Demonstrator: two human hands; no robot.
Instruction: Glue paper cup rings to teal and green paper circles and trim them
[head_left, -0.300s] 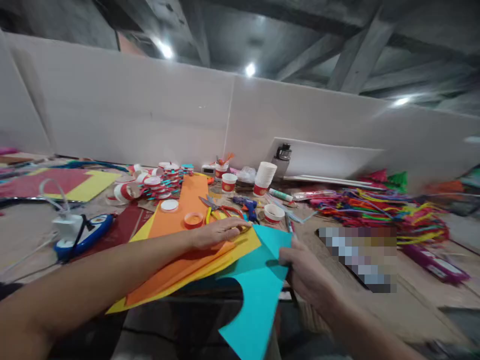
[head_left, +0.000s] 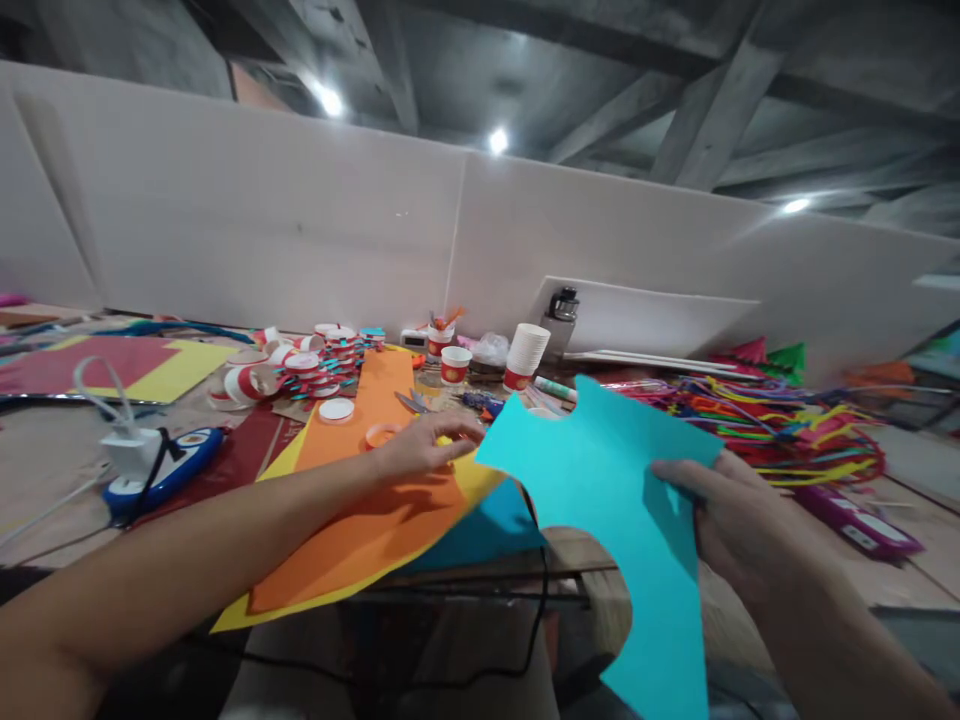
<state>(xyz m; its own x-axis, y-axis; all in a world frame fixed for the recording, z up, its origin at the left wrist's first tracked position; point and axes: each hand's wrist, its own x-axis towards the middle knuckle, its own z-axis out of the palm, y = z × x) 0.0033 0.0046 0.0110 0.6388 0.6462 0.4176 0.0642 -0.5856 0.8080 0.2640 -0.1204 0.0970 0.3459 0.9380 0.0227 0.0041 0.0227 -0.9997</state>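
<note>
Over the front edge of the tabletop (head_left: 45, 470), you are holding up the turquoise sheet (head_left: 600, 470), rounded cut-outs showing along its edges. Your right hand (head_left: 739, 520) is keeping its grip closed on the sheet's right side, thumb lying across the face. Compared with a moment ago, the sheet is sitting farther right and higher, exposing more of the darker blue sheet (head_left: 480, 535); the right hand is now probably bearing it alone, clear of the stack. Your left hand (head_left: 420, 445) is spreading loosely, grasping nothing, above the orange paper (head_left: 360, 540); whether it is touching is unclear. Beyond, scissors (head_left: 411, 402) are lying near stacked paper cups (head_left: 526, 355), colourful strands (head_left: 817, 440) spreading rightward.
</note>
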